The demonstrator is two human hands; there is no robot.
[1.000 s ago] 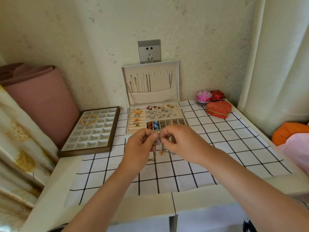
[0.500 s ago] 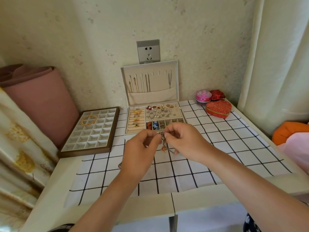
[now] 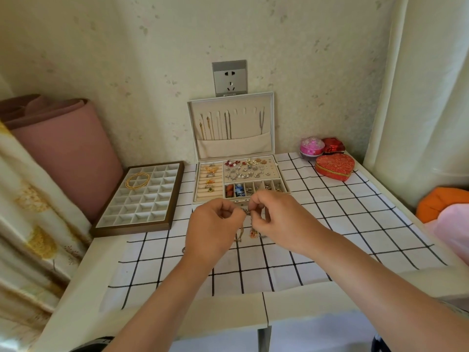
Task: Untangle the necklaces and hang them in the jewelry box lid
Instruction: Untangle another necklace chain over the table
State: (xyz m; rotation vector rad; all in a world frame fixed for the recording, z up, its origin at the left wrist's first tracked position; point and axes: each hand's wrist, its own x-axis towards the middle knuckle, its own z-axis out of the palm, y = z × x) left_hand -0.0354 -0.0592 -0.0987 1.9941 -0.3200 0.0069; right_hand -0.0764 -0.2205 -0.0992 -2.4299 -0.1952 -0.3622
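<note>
My left hand (image 3: pixel 215 226) and my right hand (image 3: pixel 276 219) meet above the checked cloth, just in front of the jewelry box (image 3: pixel 241 180). Both pinch a tangled bunch of necklaces (image 3: pixel 247 213), whose chains and an orange pendant (image 3: pixel 253 233) hang down between them. The box stands open against the wall. Its upright lid (image 3: pixel 231 125) carries several thin chains on hooks above a fabric pocket. The tray below holds rings, earrings and small charms.
A brown compartment tray (image 3: pixel 142 199) with a gold bangle lies to the left, beside a pink roll (image 3: pixel 63 153). A red heart-shaped box (image 3: pixel 334 165), a pink pot and a red box stand at the right back. Curtains flank both sides.
Both hands have risen slightly and moved a little toward the box, still working the tangle between their fingertips. The chains hang a bit longer below them.
</note>
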